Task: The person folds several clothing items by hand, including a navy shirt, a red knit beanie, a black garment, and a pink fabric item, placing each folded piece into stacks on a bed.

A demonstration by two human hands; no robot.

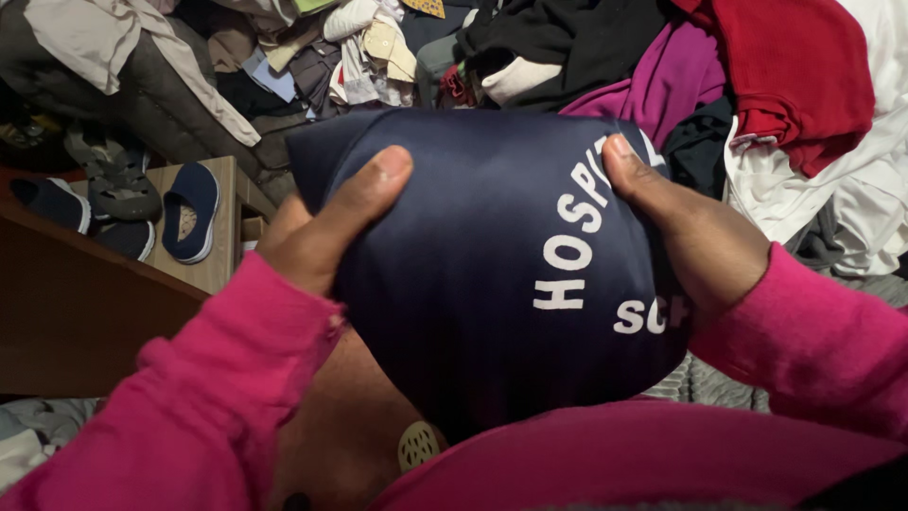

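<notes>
- Holding the centre of the frame is a navy shirt [492, 284], folded into a thick bundle with white lettering on its right half; I will not read the print out.
- I judge the shirt soft, light and limp: smooth knit cloth that would sag and unfold if gripped at one corner only, so the two side edges look like the sound places to take it.
- Behind it, along the top of the frame, lies a clothes pile [586, 57]: red, purple, black and white garments heaped together, touching the shirt's far edge.
- At left a wooden shelf [213, 255] carries shoes [189, 213], well apart from the shirt.
- My left hand [326, 222] is clamped on the shirt's left edge, thumb pressed across the top, fingers hidden beneath.
- My right hand [695, 237] grips the right edge likewise, thumb on top near the lettering.
- Both pink sleeves [189, 407] fill the lower frame, and the shirt sits just above my lap.
</notes>
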